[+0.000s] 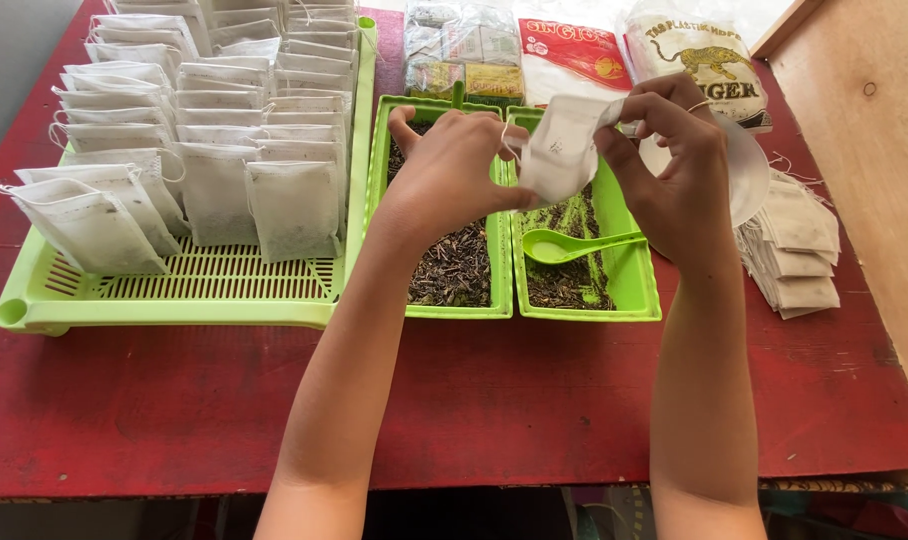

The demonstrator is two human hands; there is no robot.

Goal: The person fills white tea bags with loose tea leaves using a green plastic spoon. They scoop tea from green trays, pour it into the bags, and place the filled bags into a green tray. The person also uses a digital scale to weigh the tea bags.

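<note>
1. The left hand [452, 165] and the right hand [679, 165] are raised together over the two small green trays, each pinching one side of a white filter pouch [559, 148].
2. The left fingers grip the pouch's left edge; the right thumb and fingers grasp its upper right corner, near what looks like a drawstring, though that part is too small to be sure.
3. The pouch hangs in the air above the right small tray [634, 285], which holds dark loose tea and a green plastic spoon [574, 245].
4. Just beside it, the left small tray [499, 290] holds more loose tea.
5. To the left, a large green slatted tray [174, 295] carries rows of filled pouches standing upright.
6. At the right, a stack of flat empty pouches [794, 250] lies on the red table [474, 400].
7. Printed packets [574, 55] lie behind the trays.
</note>
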